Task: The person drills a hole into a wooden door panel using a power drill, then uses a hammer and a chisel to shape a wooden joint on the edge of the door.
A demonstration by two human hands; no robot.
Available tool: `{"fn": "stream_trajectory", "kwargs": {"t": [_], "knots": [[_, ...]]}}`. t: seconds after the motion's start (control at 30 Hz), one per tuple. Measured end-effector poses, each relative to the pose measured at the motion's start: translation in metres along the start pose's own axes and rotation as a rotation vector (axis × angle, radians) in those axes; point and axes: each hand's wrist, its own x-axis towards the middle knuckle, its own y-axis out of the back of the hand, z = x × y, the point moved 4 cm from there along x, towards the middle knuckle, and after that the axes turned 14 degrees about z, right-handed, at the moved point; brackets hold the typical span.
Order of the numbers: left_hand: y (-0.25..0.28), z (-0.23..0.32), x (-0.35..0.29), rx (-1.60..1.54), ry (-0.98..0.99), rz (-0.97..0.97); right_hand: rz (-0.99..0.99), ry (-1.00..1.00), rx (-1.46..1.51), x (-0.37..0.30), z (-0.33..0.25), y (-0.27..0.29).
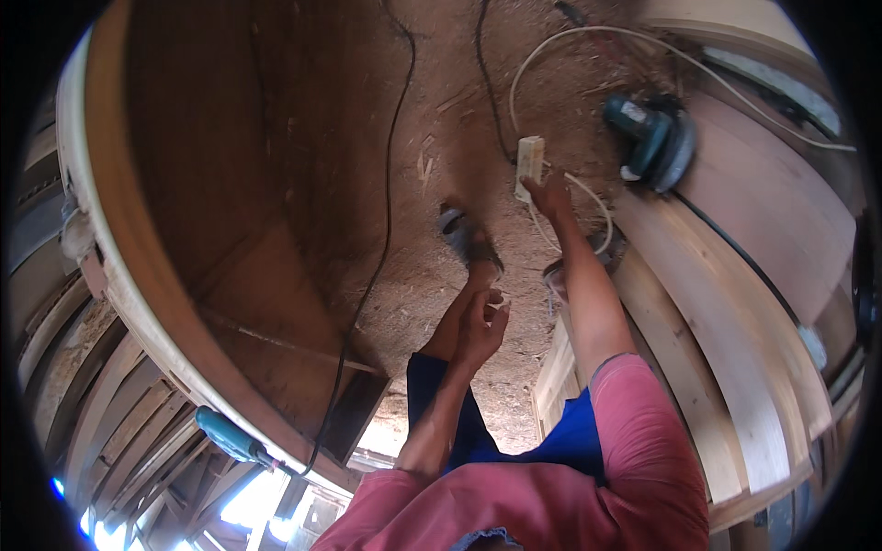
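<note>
My right hand (549, 195) reaches down toward the floor, its fingers closed on the near end of a cream box-shaped extension socket (529, 158). A white cable (606, 207) loops around beside the socket, and a dark cord (491, 92) runs to it from above. My left hand (481, 329) hangs over my left leg with its fingers curled in. Something small and whitish shows at those fingertips, too small to make out.
A green circular saw (650, 142) rests on the boards (726, 340) at right. Another green power tool (228, 434) sits on the curved rim of the large wooden panel (165, 230) at left. Its black cord (390, 184) trails across. Sawdust and wood scraps cover the floor (441, 138).
</note>
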Motion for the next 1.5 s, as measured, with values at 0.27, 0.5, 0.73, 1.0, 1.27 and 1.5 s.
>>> {"fn": "stream_trajectory", "kwargs": {"t": [0.27,0.5,0.73,1.0,1.27,1.5], "knots": [[-0.019,-0.024,0.031,0.089,-0.085,-0.01,-0.253,-0.235,0.075,0.041,0.021,-0.04],[-0.007,0.043,0.088,-0.841,0.267,-0.358,-0.928,-0.451,1.059,-0.108,-0.039,0.088],[-0.007,0.109,0.02,-1.244,0.207,-0.652,-0.644,-0.263,0.592,-0.153,-0.109,0.218],[0.034,0.192,-0.019,0.052,-0.221,-0.072,-0.276,-0.213,0.371,-0.207,-0.144,0.31],[0.057,0.246,-0.079,0.534,-0.552,-0.093,-0.632,-0.764,0.868,-0.242,-0.158,0.343],[0.076,0.253,-0.105,0.637,-0.629,-0.462,-0.654,-0.536,0.601,-0.253,-0.139,0.337]]}}
